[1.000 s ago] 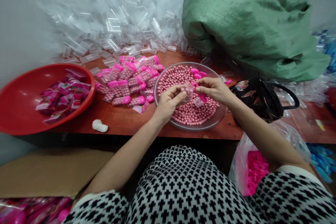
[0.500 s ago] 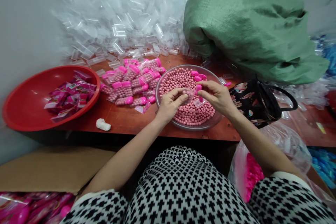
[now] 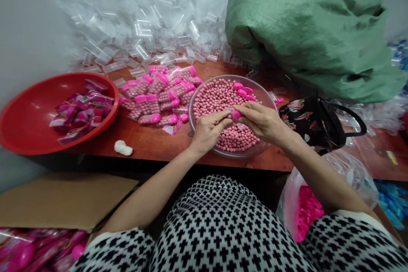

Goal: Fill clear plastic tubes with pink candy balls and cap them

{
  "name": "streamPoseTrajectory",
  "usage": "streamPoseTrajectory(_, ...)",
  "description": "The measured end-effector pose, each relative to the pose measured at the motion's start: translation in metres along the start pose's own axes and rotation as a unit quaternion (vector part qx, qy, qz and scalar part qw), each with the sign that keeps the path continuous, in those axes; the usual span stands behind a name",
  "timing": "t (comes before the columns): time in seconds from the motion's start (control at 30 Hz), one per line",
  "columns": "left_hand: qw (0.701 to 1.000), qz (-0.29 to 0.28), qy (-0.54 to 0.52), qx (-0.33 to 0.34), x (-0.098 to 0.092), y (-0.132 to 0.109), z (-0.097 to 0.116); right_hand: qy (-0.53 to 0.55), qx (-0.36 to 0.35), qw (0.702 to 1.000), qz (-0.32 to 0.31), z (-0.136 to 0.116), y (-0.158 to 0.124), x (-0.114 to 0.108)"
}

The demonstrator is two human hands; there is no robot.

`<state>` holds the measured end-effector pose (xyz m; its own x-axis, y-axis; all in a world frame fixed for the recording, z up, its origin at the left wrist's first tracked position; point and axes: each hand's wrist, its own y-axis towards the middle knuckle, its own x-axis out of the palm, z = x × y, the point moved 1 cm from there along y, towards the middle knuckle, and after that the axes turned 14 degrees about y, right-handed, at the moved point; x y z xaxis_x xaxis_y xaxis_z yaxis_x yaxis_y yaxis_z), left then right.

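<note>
Over a round bowl [image 3: 191, 112] of pink beads [image 3: 216, 93], my two hands meet at a small clear plastic tube [image 3: 228, 111]. My left hand [image 3: 208, 131] pinches the tube, most of it hidden by the fingers. Closed on a bright pink cap [image 3: 236, 114], my right hand [image 3: 263, 121] presses it at the tube's right end. Whether the cap is fully seated I cannot tell. Several loose pink caps [image 3: 244, 90] lie on the beads at the bowl's back right. Left of the bowl is a pile of filled, pink-capped tubes [image 3: 159, 93].
A red basin [image 3: 25, 123] with pink packets stands at left, near a white lump [image 3: 123, 148]. Empty clear tubes [image 3: 143, 29] heap behind. A green sack [image 3: 302, 29] and black bag [image 3: 306, 123] are at right. Below are a cardboard box [image 3: 63, 199] and a bag of pink caps [image 3: 307, 212].
My hands have come together, bringing the pink cap in my right hand against the end of the clear tube in my left. The view has shifted slightly.
</note>
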<state>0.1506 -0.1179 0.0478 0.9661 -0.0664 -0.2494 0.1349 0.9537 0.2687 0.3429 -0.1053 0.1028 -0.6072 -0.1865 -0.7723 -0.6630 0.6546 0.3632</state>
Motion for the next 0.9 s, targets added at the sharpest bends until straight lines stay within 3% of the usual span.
streamPoseTrajectory(0.4, 0.996, 0.006, 0.079, 0.036, -0.002, -0.006, 0.001, -0.066, -0.006, 0.997, -0.036, 0.001, -0.005, 0.015)
streamPoseTrajectory(0.47, 0.998, 0.001, 0.055, 0.027, -0.002, -0.005, 0.001, -0.04, -0.006, 0.999, -0.022, 0.003, -0.002, 0.015)
streamPoseTrajectory(0.57, 0.999, -0.013, -0.048, -0.022, -0.001, -0.002, 0.002, 0.089, 0.014, 0.994, 0.054, 0.002, -0.001, 0.01)
streamPoseTrajectory(0.63, 0.989, -0.01, -0.127, -0.07, 0.0, 0.001, 0.001, 0.229, 0.053, 0.966, 0.109, 0.002, -0.006, 0.006)
streamPoseTrajectory(0.77, 0.968, 0.002, -0.213, -0.134, 0.002, 0.003, -0.001, 0.472, 0.165, 0.849, 0.172, 0.003, -0.021, 0.004)
streamPoseTrajectory(0.9, 0.987, 0.0, -0.145, -0.072, 0.003, 0.001, 0.0, 0.56, 0.228, 0.763, 0.227, 0.009, -0.023, 0.005)
